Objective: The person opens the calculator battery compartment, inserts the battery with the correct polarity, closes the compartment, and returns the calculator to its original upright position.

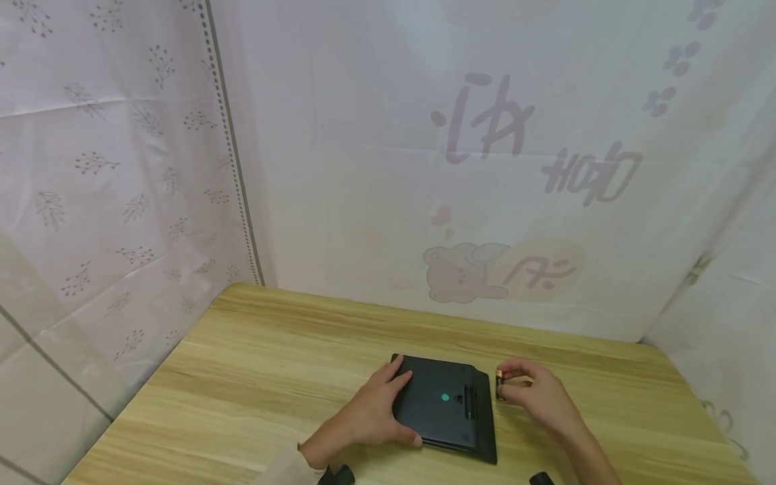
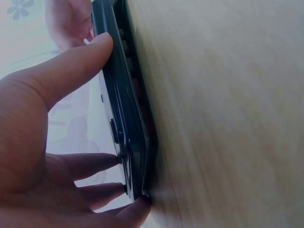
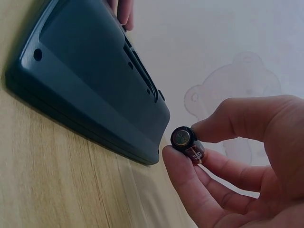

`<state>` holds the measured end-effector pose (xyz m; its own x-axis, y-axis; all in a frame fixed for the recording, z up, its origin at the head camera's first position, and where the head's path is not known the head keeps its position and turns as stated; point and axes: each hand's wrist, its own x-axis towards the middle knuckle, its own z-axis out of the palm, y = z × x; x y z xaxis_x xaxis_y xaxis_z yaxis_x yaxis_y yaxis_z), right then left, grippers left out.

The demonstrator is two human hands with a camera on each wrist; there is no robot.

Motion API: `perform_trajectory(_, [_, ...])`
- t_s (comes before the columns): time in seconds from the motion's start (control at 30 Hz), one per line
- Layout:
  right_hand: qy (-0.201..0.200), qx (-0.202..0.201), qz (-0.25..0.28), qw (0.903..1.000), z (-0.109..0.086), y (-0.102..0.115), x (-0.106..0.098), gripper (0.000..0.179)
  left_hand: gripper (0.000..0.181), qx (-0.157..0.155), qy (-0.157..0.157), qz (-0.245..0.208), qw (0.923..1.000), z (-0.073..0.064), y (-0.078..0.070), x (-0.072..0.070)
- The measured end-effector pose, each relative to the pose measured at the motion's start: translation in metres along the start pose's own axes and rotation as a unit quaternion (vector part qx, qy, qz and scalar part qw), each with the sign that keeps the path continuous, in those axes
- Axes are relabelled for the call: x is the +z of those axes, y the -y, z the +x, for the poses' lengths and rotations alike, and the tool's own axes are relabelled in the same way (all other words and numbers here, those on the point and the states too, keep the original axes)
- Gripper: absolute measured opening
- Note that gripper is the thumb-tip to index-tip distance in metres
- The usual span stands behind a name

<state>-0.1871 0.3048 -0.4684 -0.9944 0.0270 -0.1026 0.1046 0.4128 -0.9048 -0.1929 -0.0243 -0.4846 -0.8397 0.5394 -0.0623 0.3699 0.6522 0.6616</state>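
Observation:
A black calculator lies face down on the wooden table, a small green round sticker on its back. Near its right side is a narrow recessed battery compartment; its inside is too dark to make out. Along the calculator's left side, my left hand holds it, thumb on the near edge and fingers at the far left corner. In the left wrist view, a few keys show on the underside. Just right of the calculator, my right hand pinches a small black-and-copper battery between thumb and fingers, apart from the calculator.
The wood-grain table extends to both sides and behind the calculator. A pale printed curtain hangs along the table's back edge, with more fabric at the left and right. Dark rounded objects show near each wrist at the bottom.

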Motion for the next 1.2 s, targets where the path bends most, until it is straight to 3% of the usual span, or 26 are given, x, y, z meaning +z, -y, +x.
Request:
perform_trajectory(0.6, [0.000,-0.006,0.000,1.0000,-0.006,0.009,0.006,0.046,0.112,-0.001,-0.002,-0.002,1.0000,0.000,0.000,0.001])
perform_trajectory(1.2, [-0.014,-0.014,-0.041,0.9990,-0.010,0.017,0.023,0.042,0.112,-0.001,0.004,-0.015,0.9999,0.001,0.002,0.000])
